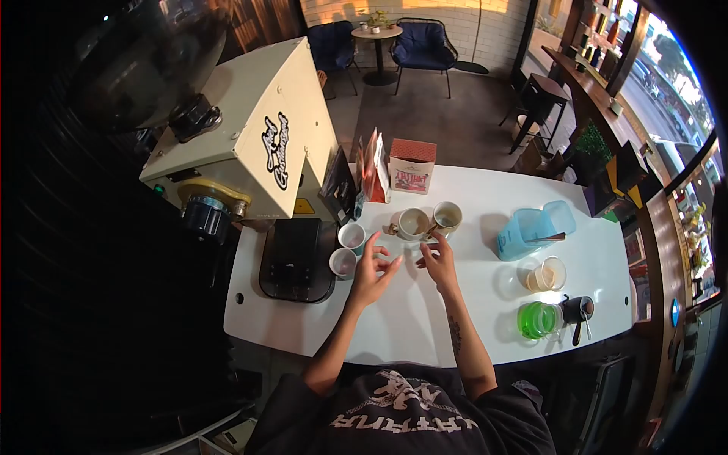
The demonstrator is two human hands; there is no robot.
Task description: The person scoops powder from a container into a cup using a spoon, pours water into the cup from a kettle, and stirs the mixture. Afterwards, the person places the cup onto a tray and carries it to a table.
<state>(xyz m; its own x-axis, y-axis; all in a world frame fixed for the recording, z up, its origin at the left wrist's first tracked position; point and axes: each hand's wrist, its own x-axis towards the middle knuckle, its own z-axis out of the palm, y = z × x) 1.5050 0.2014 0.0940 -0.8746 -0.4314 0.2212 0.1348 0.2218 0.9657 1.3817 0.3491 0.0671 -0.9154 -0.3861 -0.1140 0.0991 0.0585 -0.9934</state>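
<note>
Two round beige ceramic cups [413,222] beyond the empty, half-spread left hand [371,274] and right hand [439,267] could topple if bumped.

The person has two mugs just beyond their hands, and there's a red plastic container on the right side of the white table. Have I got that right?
Not quite: in the head view, the plastic container is light blue, not red. The rest holds: it's on the right side of the white table, and two mugs stand just beyond the left hand and right hand.
</note>
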